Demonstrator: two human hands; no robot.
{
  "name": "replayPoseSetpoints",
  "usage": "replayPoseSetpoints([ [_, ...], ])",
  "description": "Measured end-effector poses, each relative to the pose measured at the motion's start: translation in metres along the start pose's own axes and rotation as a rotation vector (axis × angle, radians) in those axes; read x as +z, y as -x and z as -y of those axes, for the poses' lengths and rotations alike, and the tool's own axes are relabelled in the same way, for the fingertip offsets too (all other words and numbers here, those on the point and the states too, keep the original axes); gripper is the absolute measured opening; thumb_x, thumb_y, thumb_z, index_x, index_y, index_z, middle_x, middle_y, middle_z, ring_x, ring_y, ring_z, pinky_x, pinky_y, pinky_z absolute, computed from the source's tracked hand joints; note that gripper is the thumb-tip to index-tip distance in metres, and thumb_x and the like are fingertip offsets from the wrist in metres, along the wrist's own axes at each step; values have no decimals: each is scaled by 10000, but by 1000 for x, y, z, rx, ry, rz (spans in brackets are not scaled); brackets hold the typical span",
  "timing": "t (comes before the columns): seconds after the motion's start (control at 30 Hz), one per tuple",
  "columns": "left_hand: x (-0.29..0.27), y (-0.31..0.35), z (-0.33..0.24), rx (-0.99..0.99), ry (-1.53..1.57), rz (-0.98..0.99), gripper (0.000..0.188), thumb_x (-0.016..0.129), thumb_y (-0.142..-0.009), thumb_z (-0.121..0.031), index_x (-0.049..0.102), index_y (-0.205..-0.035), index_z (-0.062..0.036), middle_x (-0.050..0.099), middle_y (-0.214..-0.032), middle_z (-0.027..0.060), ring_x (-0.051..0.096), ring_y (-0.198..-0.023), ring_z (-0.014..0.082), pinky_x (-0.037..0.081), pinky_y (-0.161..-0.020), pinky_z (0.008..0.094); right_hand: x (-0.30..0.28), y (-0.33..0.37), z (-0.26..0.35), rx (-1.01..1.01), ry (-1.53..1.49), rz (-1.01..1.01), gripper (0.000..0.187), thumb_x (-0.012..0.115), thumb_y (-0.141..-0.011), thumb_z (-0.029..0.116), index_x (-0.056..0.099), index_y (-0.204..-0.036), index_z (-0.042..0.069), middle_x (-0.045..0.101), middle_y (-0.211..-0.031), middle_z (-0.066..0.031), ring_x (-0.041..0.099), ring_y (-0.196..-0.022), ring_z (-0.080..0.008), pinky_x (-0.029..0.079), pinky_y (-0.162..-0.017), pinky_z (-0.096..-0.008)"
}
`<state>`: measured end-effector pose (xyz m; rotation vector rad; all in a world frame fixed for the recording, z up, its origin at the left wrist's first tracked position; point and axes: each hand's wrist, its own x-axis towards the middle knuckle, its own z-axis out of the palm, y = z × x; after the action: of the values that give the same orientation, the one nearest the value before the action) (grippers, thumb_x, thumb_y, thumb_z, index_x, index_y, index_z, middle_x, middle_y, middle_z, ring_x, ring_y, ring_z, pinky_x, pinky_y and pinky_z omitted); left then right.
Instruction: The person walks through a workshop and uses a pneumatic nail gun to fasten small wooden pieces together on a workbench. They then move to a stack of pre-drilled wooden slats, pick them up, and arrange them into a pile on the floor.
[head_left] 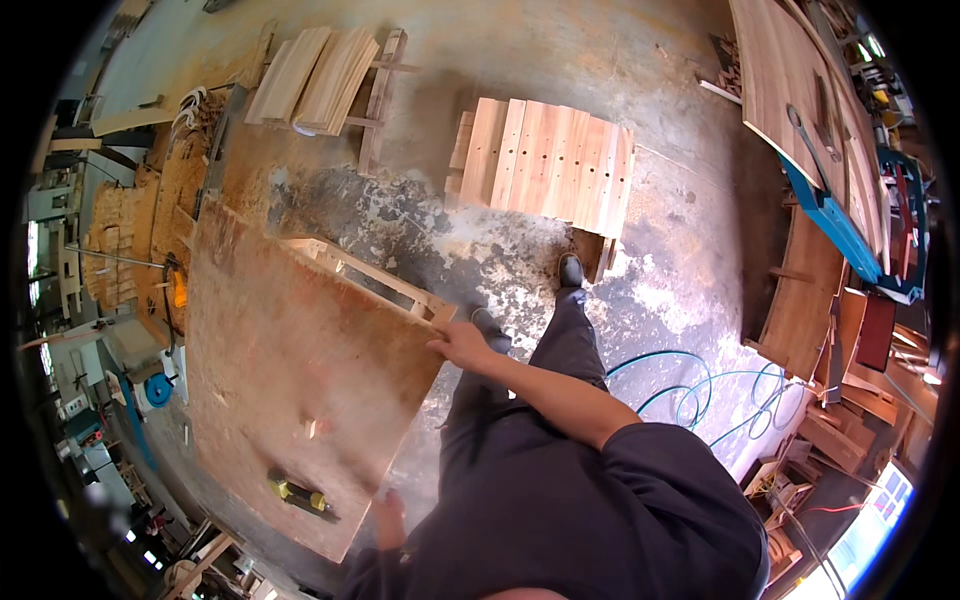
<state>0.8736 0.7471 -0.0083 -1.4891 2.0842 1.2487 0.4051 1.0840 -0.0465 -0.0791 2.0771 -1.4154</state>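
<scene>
A large worn plywood tabletop (290,370) stands on my left. My right hand (465,347) reaches across to its right corner, with the fingers curled over the edge there. Just beyond that hand is the end of a light wooden frame (380,272), which shows along the tabletop's far edge and is partly hidden beneath it. Close to my body, beside the near edge of the tabletop, my left hand (388,515) hangs low; it is blurred and its fingers are unclear. A yellow-green and black power tool (300,495) lies on the tabletop, and a small wood scrap (312,428) lies farther in.
Ahead, a stack of drilled wooden boards (550,160) rests on a low support. More planks (315,75) lie at the far left. A teal hose (690,385) coils on the floor at right. A workbench with a large panel (800,90) stands at the far right.
</scene>
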Motion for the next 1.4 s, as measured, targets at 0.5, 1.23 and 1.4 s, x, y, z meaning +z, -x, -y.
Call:
replayPoseSetpoints([
  [0.5, 436, -30, -432, 342, -74, 132, 88, 674, -865, -48, 678, -938, 2, 688, -846, 70, 663, -795, 151, 541, -728, 293, -206, -94, -272, 710, -1001, -457, 403, 736, -904, 270, 619, -1214, 40, 668, -1017, -75, 672, -871, -203, 546, -718, -313],
  [1.23, 737, -375, -459, 622, -395, 127, 464, 718, -853, -248, 612, -1249, -30, 681, -1148, 158, 649, -1070, 289, 488, -940, 376, -168, -270, -421, 725, -1661, -1061, 396, 718, -917, 351, 586, -1177, 83, 625, -1007, -72, 626, -917, -233, 535, -809, -401],
  [1.4, 739, -374, -467, 619, -452, 126, 462, 720, -837, -214, 612, -1248, -30, 681, -1129, 159, 652, -1056, 300, 498, -920, 377, -146, -286, -422, 765, -1486, -1203, 224, 747, -897, 213, 602, -988, 69, 636, -805, -44, 624, -705, -193, 546, -652, -324],
])
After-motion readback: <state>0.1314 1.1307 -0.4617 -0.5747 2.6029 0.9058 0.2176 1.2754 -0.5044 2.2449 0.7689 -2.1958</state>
